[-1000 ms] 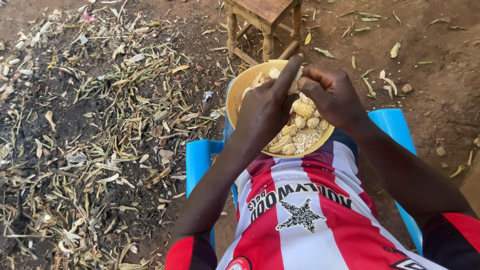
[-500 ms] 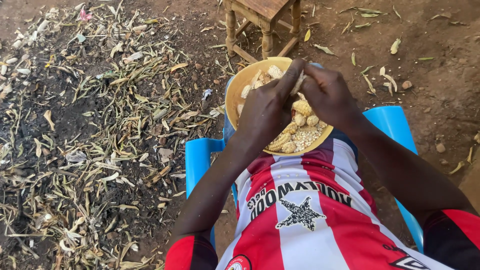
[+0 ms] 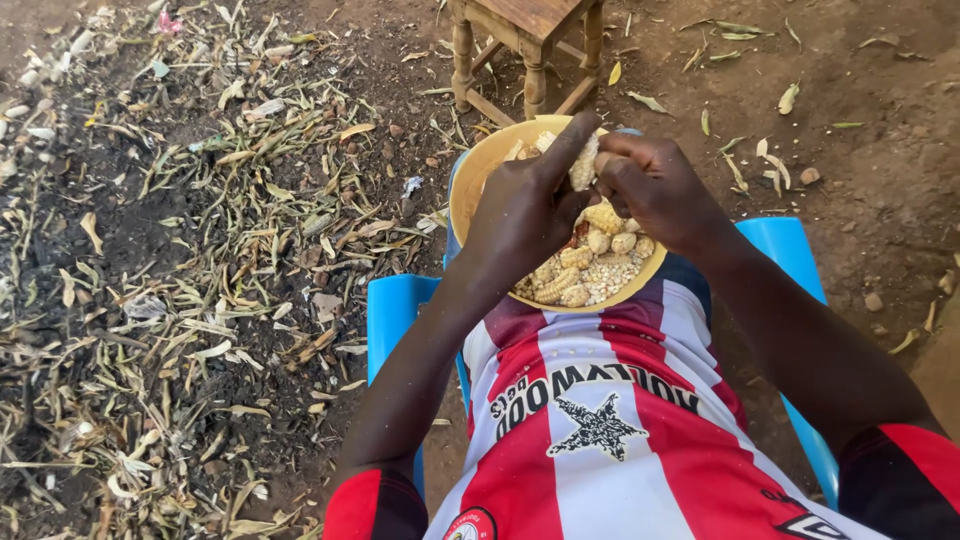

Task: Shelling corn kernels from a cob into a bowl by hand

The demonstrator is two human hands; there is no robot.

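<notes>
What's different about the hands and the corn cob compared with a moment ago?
Very little. The left hand and right hand still grip the same corn cob over the yellow bowl, only shifting slightly around it. The bowl, blue chair and wooden stool stayed put.

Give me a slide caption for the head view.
Both hands, left and right, grip a maize cob over a yellow bowl.

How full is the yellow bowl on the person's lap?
Partly full. The bowl holds cob pieces and loose kernels on its near side, while bare inner wall shows at the far left. Both hands cover the middle.
</notes>
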